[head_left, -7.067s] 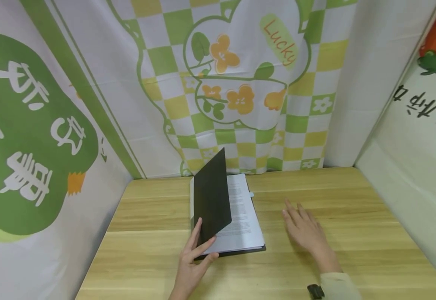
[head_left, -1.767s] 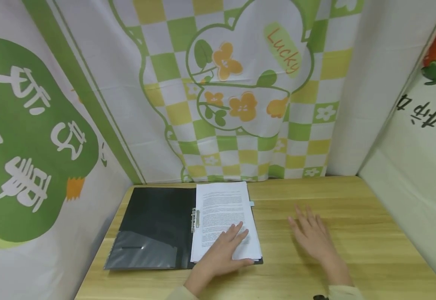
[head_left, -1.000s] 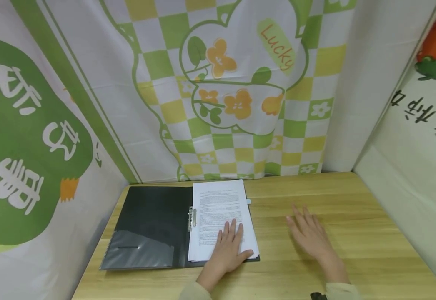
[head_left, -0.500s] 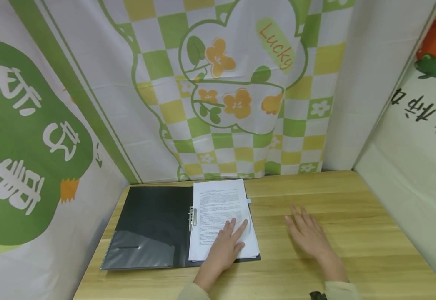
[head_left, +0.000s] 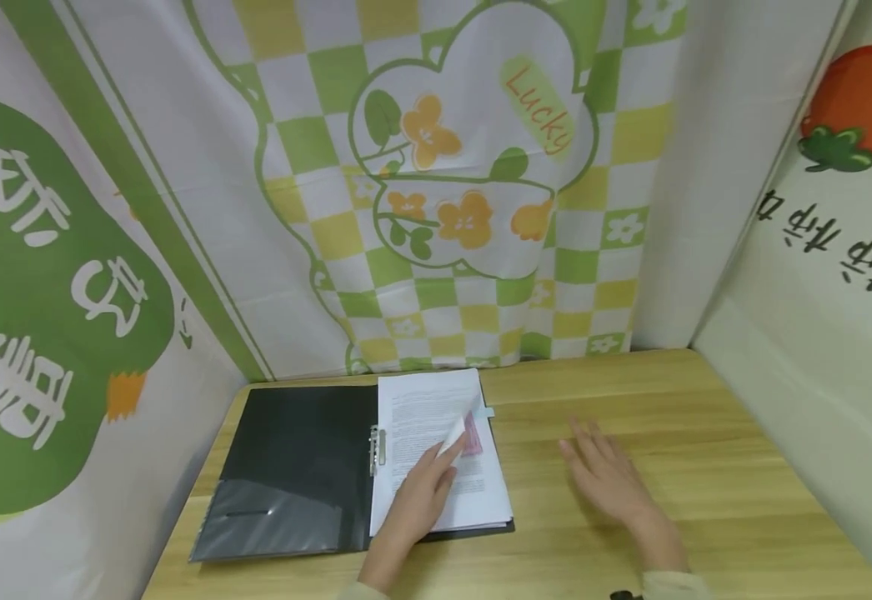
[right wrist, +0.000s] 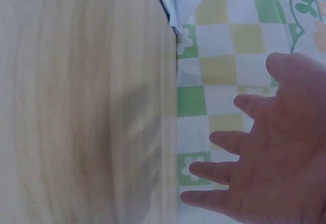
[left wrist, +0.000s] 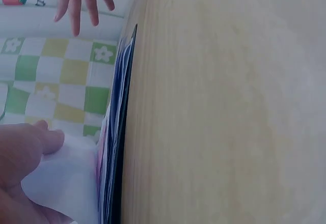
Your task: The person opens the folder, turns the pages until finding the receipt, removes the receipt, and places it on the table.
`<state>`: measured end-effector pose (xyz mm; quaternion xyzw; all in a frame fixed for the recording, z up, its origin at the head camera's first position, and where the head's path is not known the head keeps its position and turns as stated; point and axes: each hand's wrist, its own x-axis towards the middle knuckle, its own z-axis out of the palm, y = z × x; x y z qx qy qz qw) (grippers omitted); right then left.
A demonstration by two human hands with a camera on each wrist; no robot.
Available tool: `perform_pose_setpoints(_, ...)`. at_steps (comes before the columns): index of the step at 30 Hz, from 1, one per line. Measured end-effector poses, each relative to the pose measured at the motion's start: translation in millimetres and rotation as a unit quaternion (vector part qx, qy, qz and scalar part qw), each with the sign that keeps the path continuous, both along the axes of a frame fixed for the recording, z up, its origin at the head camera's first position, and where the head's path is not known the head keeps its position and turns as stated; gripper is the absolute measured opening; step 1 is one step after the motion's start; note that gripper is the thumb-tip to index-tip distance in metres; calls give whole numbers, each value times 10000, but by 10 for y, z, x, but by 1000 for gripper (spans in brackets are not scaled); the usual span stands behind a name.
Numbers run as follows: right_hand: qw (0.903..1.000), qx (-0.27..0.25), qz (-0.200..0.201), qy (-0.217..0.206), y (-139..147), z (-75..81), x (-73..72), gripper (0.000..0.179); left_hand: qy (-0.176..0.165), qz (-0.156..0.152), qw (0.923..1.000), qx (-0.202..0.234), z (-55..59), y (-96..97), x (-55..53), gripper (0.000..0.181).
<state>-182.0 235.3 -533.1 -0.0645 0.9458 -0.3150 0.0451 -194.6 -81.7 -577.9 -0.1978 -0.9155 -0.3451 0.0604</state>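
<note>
A black folder lies opened out on the wooden table, its cover to the left. On its right half rests a stack of printed sheets beside a metal clip. My left hand pinches the top sheet by its right part, which curls up and over to the left. Under the lifted part a pink patch shows on the page below. My right hand, fingers spread, is over the table to the right of the folder, holding nothing.
A clear pocket covers the lower part of the folder's cover. A pale tab sticks out at the stack's right edge. Patterned cloth hangs along the table's back edge, with printed cloth walls on both sides.
The black cover has been swung over to the left. The left hand, earlier flat on the page, now lifts the top sheet's right side, baring the pink patch. The right hand stays nearly in place.
</note>
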Motion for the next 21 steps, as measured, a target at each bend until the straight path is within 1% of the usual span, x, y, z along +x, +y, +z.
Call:
perform_pose_setpoints(3, 9999, -98, 55, 103, -32, 30, -4, 70, 192, 263, 9990, 316, -10, -95, -19, 53)
perform_pose_setpoints(9, 9996, -80, 48, 260, -41, 60, 11, 69, 147, 579, 9965, 581, 39, -253, -35, 50)
perform_pose_setpoints(12, 9996, -29, 41, 287, -49, 58, 14, 69, 191, 724, 9949, 670, 45, -343, -32, 48)
perform_pose_setpoints(16, 9994, 14, 49, 344, -67, 64, 16, 70, 260, 893, 9927, 773, 27, -468, -26, 48)
perform_pose_setpoints(21, 9991, -69, 105, 405, -87, 95, 23, 69, 308, 962, 9910, 879, -6, -586, -22, 49)
